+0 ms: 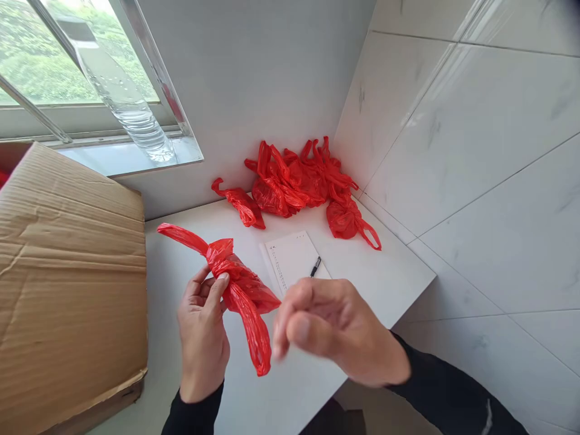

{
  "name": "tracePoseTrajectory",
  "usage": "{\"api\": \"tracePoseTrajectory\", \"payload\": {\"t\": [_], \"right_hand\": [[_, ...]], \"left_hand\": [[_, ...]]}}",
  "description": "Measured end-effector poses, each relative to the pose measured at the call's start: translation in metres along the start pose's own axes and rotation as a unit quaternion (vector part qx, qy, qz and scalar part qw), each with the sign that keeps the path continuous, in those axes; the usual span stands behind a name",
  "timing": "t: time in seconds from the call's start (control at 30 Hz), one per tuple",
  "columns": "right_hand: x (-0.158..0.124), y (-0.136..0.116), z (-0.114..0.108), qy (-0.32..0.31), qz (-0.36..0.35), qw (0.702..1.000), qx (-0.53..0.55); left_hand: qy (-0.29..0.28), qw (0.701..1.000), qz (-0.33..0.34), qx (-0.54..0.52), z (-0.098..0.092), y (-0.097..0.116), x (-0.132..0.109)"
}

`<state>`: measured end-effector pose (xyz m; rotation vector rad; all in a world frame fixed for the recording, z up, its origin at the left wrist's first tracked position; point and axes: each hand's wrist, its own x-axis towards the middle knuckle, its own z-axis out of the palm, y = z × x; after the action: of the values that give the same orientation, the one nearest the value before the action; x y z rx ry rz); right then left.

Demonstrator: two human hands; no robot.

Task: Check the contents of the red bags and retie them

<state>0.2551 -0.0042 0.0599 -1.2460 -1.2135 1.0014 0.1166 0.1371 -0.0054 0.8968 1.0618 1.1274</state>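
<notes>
My left hand is closed on a knotted red plastic bag, pinching it at the knot above the white table. One bag handle sticks out to the upper left; another loop hangs down. My right hand hovers just right of the bag, blurred by motion, its fingers curled loosely with nothing seen in them. A pile of several knotted red bags lies at the table's far corner, with one more bag lying apart to the left.
A large cardboard box stands at the left. A sheet of paper with a black pen lies mid-table. A clear water bottle stands on the window sill. Tiled wall closes the right side.
</notes>
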Motion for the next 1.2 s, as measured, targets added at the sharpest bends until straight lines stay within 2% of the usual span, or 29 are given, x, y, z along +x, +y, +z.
{"api": "tracePoseTrajectory", "payload": {"t": [0.03, 0.07, 0.13, 0.23, 0.33, 0.5, 0.6, 0.8, 0.93, 1.0, 1.1, 1.2], "right_hand": [[0.007, 0.019, -0.004, 0.033, -0.009, 0.996, -0.080], [0.012, 0.041, -0.008, 0.079, 0.004, 0.977, -0.196], [0.016, 0.087, -0.016, 0.127, 0.021, 0.952, -0.278], [0.007, 0.144, -0.019, 0.141, 0.016, 0.922, -0.360], [-0.009, 0.171, -0.008, 0.124, 0.010, 0.904, -0.408], [-0.025, 0.175, 0.018, 0.106, -0.010, 0.888, -0.448], [-0.029, 0.174, 0.022, 0.112, -0.017, 0.882, -0.457], [-0.040, 0.177, 0.009, 0.180, 0.006, 0.867, -0.465], [-0.061, 0.187, 0.001, 0.224, 0.010, 0.871, -0.437], [-0.071, 0.191, -0.008, 0.239, 0.005, 0.872, -0.427], [-0.078, 0.188, -0.032, 0.295, -0.007, 0.857, -0.423], [-0.068, 0.172, -0.069, 0.364, -0.012, 0.827, -0.428]], "left_hand": [[-0.008, 1.000, 0.004, -0.002, 0.003, 0.001, 0.002], [-0.014, 1.000, 0.009, -0.003, 0.006, 0.001, 0.004], [-0.021, 1.000, 0.018, -0.005, 0.010, 0.000, 0.008], [-0.030, 0.999, 0.025, -0.002, 0.017, -0.001, 0.012], [-0.039, 0.999, 0.028, 0.005, 0.025, -0.001, 0.013], [-0.079, 0.997, 0.025, 0.011, 0.047, -0.004, 0.015], [-0.107, 0.994, 0.020, 0.015, 0.066, -0.012, 0.018], [-0.153, 0.987, 0.024, 0.032, 0.118, -0.042, 0.028], [-0.184, 0.981, 0.021, 0.052, 0.159, -0.072, 0.035], [-0.215, 0.974, 0.018, 0.062, 0.172, -0.083, 0.039], [-0.272, 0.959, 0.009, 0.079, 0.174, -0.093, 0.041], [-0.287, 0.952, 0.004, 0.101, 0.147, -0.091, 0.040]]}}
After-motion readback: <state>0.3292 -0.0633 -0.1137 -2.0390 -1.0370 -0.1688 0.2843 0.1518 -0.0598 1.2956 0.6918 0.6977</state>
